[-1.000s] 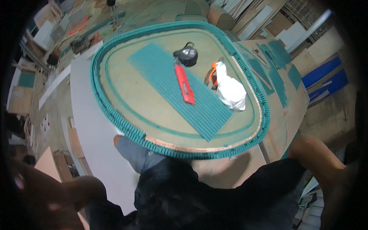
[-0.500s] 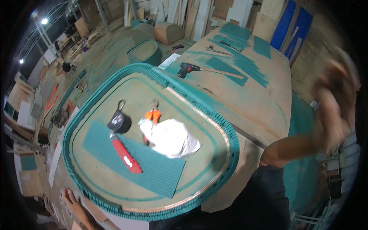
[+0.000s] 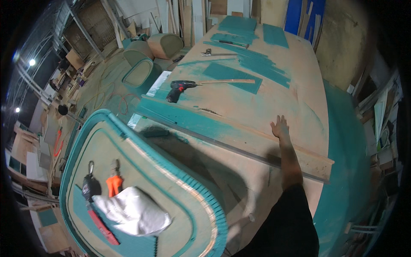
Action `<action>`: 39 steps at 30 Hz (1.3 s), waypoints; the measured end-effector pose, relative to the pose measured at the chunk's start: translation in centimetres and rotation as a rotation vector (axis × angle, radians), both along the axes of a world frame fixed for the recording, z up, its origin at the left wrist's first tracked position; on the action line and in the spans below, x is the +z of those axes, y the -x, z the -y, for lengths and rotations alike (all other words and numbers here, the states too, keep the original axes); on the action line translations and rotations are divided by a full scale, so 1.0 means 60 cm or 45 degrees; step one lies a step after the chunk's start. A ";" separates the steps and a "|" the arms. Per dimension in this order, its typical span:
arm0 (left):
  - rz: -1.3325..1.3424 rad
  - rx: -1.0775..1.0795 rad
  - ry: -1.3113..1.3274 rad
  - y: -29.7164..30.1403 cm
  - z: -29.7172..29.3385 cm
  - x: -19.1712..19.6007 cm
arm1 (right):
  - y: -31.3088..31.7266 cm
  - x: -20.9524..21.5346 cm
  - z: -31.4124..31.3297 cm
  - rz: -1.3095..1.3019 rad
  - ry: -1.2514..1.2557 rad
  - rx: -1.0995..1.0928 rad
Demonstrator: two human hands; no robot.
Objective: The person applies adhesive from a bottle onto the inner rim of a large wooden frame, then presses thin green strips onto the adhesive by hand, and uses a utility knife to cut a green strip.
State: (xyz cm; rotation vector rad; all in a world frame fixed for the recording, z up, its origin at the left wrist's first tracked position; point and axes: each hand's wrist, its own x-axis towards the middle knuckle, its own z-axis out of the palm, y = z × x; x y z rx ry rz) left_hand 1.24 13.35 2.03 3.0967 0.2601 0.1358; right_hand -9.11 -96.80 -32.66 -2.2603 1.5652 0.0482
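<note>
My right hand [image 3: 280, 127] stretches out over the work table [image 3: 295, 103], fingers spread and holding nothing. I cannot tell whether the palm rests on the tabletop. Beneath that wrist runs a long wooden board [image 3: 317, 162] with a dark edge, lying across the table. A rounded panel with a ribbed teal rim [image 3: 195, 184] fills the lower left. On it are a crumpled white bag [image 3: 139, 216], orange-handled pliers [image 3: 114, 184], a red utility knife [image 3: 102, 227], a black pouch with a clip [image 3: 90, 188] and a teal slatted sheet [image 3: 143, 246]. My left hand is out of the picture.
Farther up the table lie a cordless drill [image 3: 180, 89], a hammer-like tool [image 3: 207, 53], a thin wooden strip [image 3: 227, 81] and several teal slatted sheets [image 3: 236, 76]. Rounded drum-shaped pieces [image 3: 139, 73] stand on the floor beyond. Lumber leans against the far wall.
My right hand has come down from the raised right side to over the table. The view has shifted, so the rimmed panel sits lower and farther left. My left hand has left the picture.
</note>
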 end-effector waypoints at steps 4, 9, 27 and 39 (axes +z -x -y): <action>0.033 0.280 0.557 -0.043 0.073 0.034 | 0.005 -0.064 0.118 -0.018 0.366 0.042; 0.032 0.330 0.617 -0.106 0.150 0.046 | -0.003 -0.086 0.283 0.222 0.615 -0.023; 0.111 0.379 0.764 0.008 0.122 0.081 | -0.082 -0.037 0.399 0.211 0.588 -0.161; 0.459 0.279 1.080 -0.018 0.156 0.013 | -0.036 -0.098 0.427 0.343 0.818 0.032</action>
